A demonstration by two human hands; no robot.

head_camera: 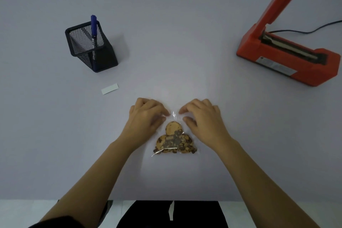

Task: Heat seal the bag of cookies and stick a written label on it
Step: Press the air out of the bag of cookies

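Observation:
A clear plastic bag of chocolate-chip cookies (pixel 174 140) lies flat on the table near its front edge. My left hand (pixel 146 116) and my right hand (pixel 202 116) rest on the bag's upper part, one on each side, fingers bent and fingertips on the plastic near its open end. An orange heat sealer (pixel 288 57) stands at the right with its arm raised. A blank white label (pixel 109 88) lies on the table to the left. A blue marker (pixel 93 31) stands in a black mesh pen holder (pixel 90 46) at the back left.
The sealer's black cable (pixel 314 29) runs off to the right behind it. The table's front edge (pixel 74 199) is close to my body. Bare grey table surface (pixel 175 42) lies between the pen holder and the sealer.

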